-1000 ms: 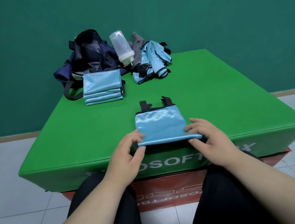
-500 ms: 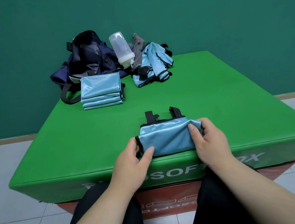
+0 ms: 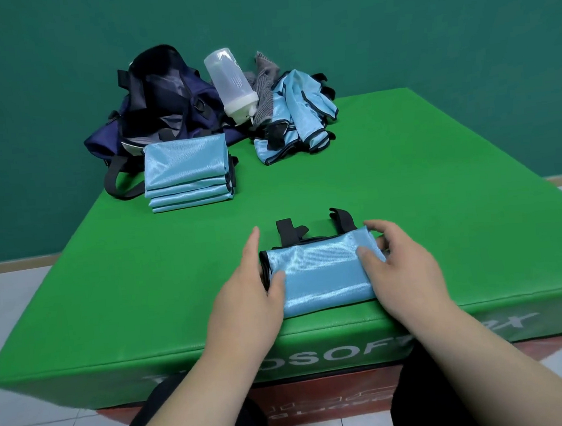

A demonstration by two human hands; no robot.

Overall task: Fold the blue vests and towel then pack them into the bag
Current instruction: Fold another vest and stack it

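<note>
A light-blue vest (image 3: pixel 321 277), folded into a small rectangle with black straps sticking out at its far side, lies near the front edge of the green padded box (image 3: pixel 422 185). My left hand (image 3: pixel 246 303) holds its left edge, thumb on top and fingers along the side. My right hand (image 3: pixel 402 270) grips its right end, thumb on top and fingers curled over the far corner. A stack of folded blue vests (image 3: pixel 187 168) sits at the back left. An unfolded heap of blue vests (image 3: pixel 299 117) lies at the back, beside a grey towel (image 3: pixel 264 86).
The open dark-blue bag (image 3: pixel 163 97) stands at the back left corner behind the stack, its strap hanging over the edge. A clear plastic bottle (image 3: pixel 230 82) leans between the bag and the towel. Tiled floor surrounds the box; my knees are below its front edge.
Both hands folded the vest's near half up and over, making it narrower. My hands moved from the front edge to the vest's two ends.
</note>
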